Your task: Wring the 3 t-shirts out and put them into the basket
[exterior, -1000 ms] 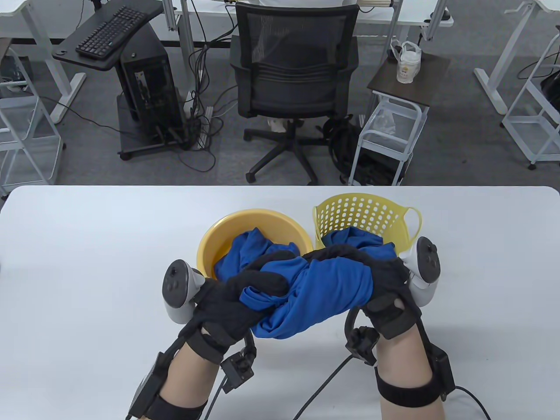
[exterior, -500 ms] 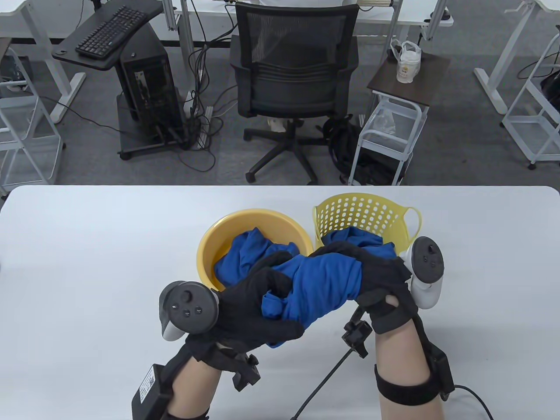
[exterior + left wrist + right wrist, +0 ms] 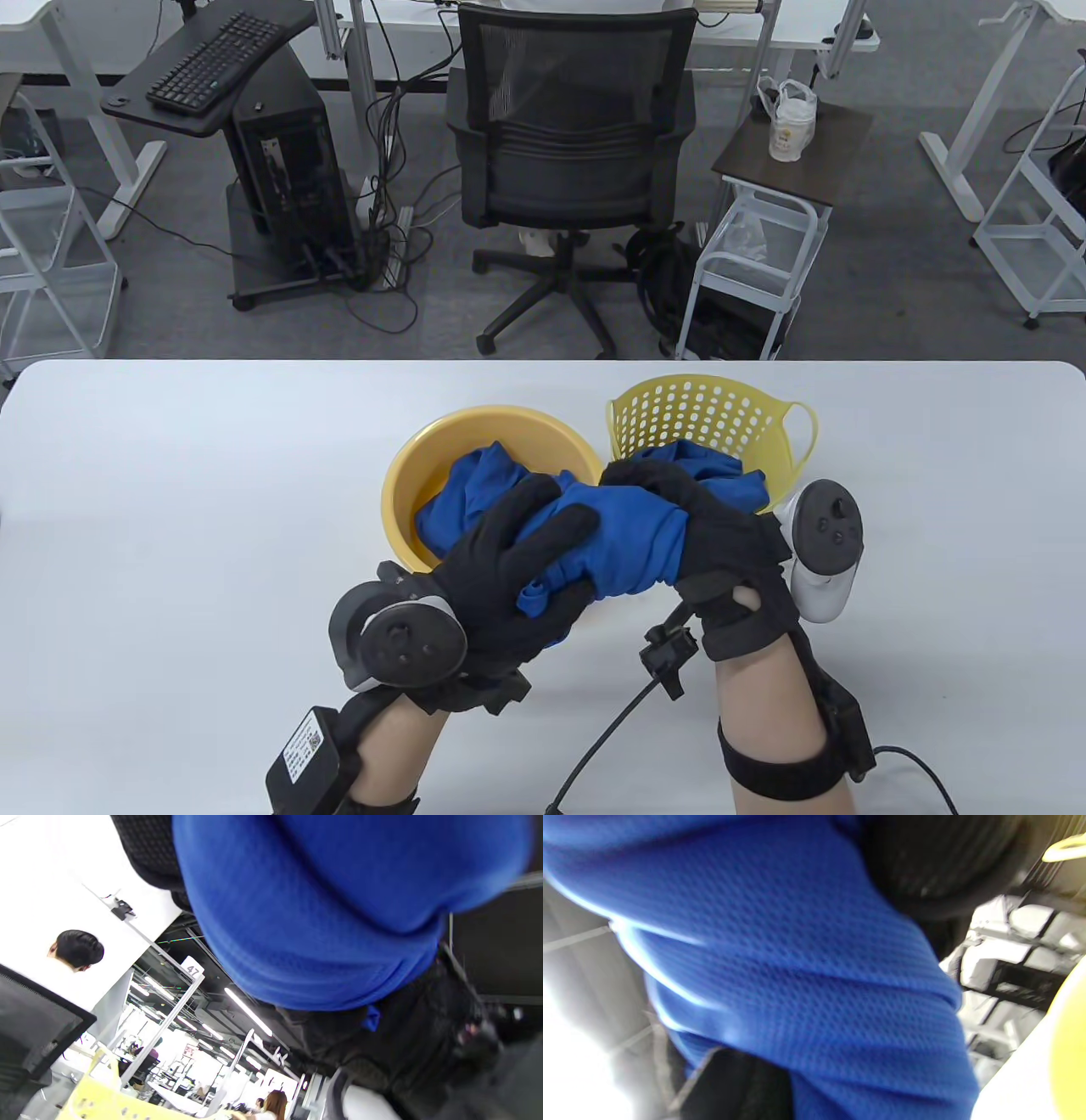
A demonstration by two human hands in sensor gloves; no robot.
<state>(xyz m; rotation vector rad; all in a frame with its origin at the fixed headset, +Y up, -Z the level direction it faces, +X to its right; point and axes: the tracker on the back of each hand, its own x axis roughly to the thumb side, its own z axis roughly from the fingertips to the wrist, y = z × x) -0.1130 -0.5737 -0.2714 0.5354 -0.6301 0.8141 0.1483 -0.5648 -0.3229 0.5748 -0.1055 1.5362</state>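
Note:
Both hands hold a twisted blue t-shirt (image 3: 632,543) in the air, just in front of the bowl and the basket. My left hand (image 3: 517,564) grips its left end with fingers curled over the cloth. My right hand (image 3: 708,531) grips the right end. The same blue cloth (image 3: 322,899) fills the left wrist view, and the shirt (image 3: 780,976) fills the right wrist view, blurred. A second blue t-shirt (image 3: 475,492) lies in the yellow bowl (image 3: 428,454). A third blue shirt (image 3: 713,467) sits in the perforated yellow basket (image 3: 704,407).
Bowl and basket stand side by side at the middle of the white table (image 3: 170,509). A black cable (image 3: 611,739) runs from my right wrist off the near edge. Beyond the far edge stand an office chair (image 3: 568,144) and a small cart (image 3: 764,246).
My left hand has rolled over, its tracker swinging down toward me, while the right hand stayed nearly still. The shirt between them is twisted tighter and shorter.

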